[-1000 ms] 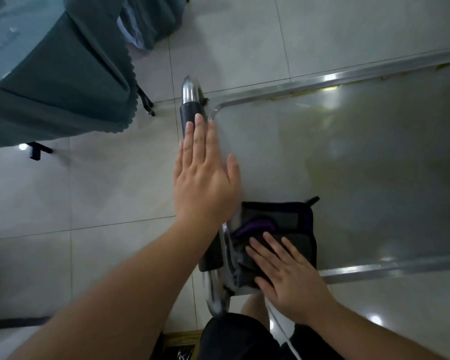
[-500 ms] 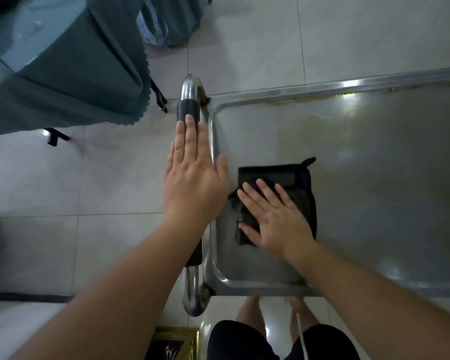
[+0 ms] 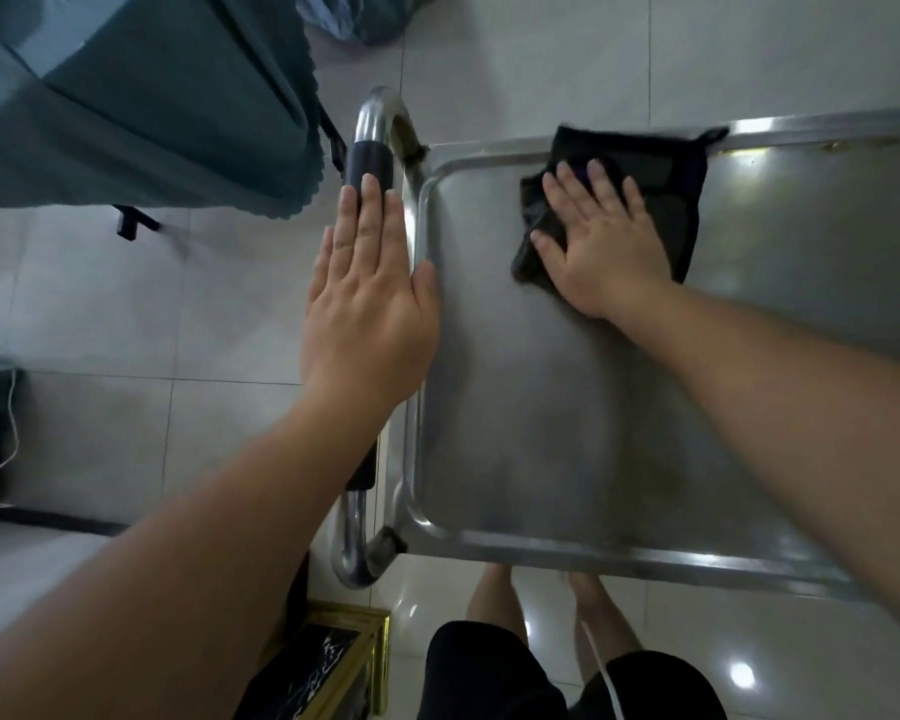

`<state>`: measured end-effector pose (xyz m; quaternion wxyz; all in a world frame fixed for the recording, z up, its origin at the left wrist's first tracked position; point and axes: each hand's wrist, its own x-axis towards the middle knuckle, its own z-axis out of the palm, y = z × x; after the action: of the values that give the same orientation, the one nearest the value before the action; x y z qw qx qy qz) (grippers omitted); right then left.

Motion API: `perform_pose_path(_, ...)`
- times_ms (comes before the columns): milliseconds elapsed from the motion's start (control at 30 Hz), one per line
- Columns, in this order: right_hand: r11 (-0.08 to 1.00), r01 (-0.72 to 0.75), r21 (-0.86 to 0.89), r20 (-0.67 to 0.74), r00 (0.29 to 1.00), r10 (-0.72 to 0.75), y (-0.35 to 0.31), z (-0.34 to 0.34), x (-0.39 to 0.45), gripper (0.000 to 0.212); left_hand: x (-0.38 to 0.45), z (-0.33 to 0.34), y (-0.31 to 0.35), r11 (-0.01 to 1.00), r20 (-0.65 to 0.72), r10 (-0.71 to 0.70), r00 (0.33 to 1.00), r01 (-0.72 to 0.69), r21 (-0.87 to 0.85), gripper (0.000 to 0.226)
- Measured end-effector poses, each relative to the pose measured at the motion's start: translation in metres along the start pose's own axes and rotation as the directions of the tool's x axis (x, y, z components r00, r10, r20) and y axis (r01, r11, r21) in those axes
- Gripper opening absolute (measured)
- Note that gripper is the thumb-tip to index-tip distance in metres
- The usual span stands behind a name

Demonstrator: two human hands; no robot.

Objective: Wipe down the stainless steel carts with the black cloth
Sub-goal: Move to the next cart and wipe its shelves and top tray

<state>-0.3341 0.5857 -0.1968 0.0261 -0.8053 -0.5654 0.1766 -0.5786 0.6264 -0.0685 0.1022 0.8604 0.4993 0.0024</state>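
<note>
The cloth [image 3: 666, 200] lies flat on the cart [image 3: 541, 433] top at its far rim, one corner lapping over that rim, its middle hidden under the right hand [image 3: 601, 246], which presses down on it with straight, slightly spread fingers. The left hand [image 3: 370, 309] rests flat on the cart's handle [image 3: 367, 163], fingers straight and together, covering the middle of the black grip. The cart's right end is cut off; a green drape [image 3: 141, 101] hangs beyond the handle.
</note>
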Motion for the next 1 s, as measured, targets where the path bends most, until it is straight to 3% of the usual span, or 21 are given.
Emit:
perform_pose_path(267,0.970,0.241,-0.020,0.032,0.970,-0.241,-0.023,0.063,-0.238,0.074,-0.001,-0.005,0.004,0.999,0.027,0.014,1.000,-0.015,0.047,0.066)
perform_pose_path(367,0.955,0.296,-0.030,0.095,0.952,-0.292,-0.005,0.069,-0.276,0.077,-0.003,-0.006,0.006,0.999,0.039,0.013,0.999,-0.015,0.049,0.066)
perform_pose_path(500,0.935,0.349,-0.060,0.099,0.934,-0.342,0.027,0.049,-0.225,0.076,-0.002,-0.005,0.005,0.998,0.043,0.016,0.999,-0.019,0.067,0.067)
perform_pose_path(600,0.969,0.237,-0.062,0.043,0.971,-0.235,0.054,0.017,-0.148,0.074,-0.001,-0.002,0.004,0.997,0.027,0.019,0.999,-0.021,0.079,0.067)
perform_pose_path(800,0.999,-0.009,-0.049,0.062,0.998,0.012,0.107,-0.035,-0.008,0.075,0.001,0.004,0.000,0.996,0.001,0.021,1.000,-0.021,0.090,0.067)
perform_pose_path(1000,0.999,-0.029,-0.032,0.045,0.999,0.031,0.098,-0.028,-0.032,0.078,0.001,0.006,-0.004,0.994,-0.004,0.028,1.000,-0.027,0.105,0.067)
